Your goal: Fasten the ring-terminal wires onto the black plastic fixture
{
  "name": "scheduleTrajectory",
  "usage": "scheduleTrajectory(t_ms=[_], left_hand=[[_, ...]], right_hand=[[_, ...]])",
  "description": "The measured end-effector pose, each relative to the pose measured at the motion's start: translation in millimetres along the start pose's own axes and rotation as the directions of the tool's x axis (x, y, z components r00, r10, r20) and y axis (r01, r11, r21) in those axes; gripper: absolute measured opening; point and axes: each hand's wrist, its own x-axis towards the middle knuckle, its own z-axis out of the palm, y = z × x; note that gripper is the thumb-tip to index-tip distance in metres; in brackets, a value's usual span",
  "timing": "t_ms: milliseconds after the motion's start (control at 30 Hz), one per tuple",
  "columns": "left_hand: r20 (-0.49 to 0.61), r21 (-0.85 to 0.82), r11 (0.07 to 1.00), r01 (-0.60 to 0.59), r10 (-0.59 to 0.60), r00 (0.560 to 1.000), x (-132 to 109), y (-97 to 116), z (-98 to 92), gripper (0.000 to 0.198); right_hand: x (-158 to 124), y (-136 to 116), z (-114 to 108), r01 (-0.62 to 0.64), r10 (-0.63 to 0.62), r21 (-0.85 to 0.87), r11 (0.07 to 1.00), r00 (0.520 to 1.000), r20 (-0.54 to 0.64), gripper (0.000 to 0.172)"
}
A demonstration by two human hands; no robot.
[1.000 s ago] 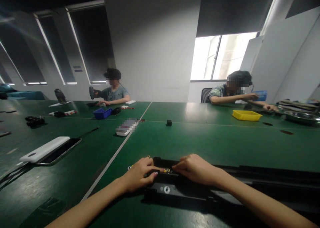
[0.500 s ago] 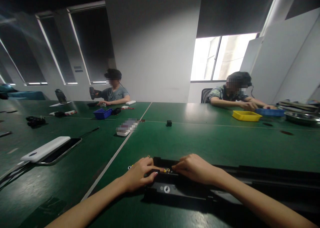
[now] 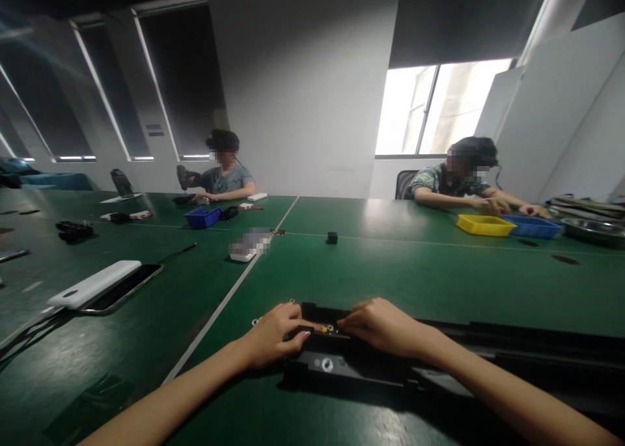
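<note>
A long black channel-shaped housing (image 3: 361,368) lies across the table in front of me, running off to the right. My left hand (image 3: 278,334) is at its left end, index finger stretched into the channel and thumb on the near wall. Beside that fingertip sits a ring terminal (image 3: 328,329) with a yellow sleeve. Another ring terminal (image 3: 254,322) pokes out behind the same hand; the wires between are mostly hidden by the closed fingers. My right hand (image 3: 378,325) is over the channel, its fingers pinched just right of the yellow terminal; what they hold is hidden.
A white power bank (image 3: 95,284) and a phone (image 3: 127,290) lie at left. Farther off are a small black block (image 3: 332,237), a blue bin (image 3: 202,217) and a yellow bin (image 3: 485,225). Two people sit across the green table (image 3: 273,277), one holding a power drill (image 3: 182,177).
The view has shifted slightly. My hands keep nearly the same pose over the housing, and the yellow terminal stays between them.
</note>
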Motion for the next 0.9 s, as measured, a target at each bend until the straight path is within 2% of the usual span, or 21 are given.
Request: scheduleTrajectory(t_ms=[900], left_hand=[[-0.012,0.02,1.0,-0.017,0.018,1.0,0.5,-0.8,0.2,0.033]], right_hand=[[0.1,2.6,3.0,0.015,-0.016,-0.061,0.998,1.0,-0.013,0.031]])
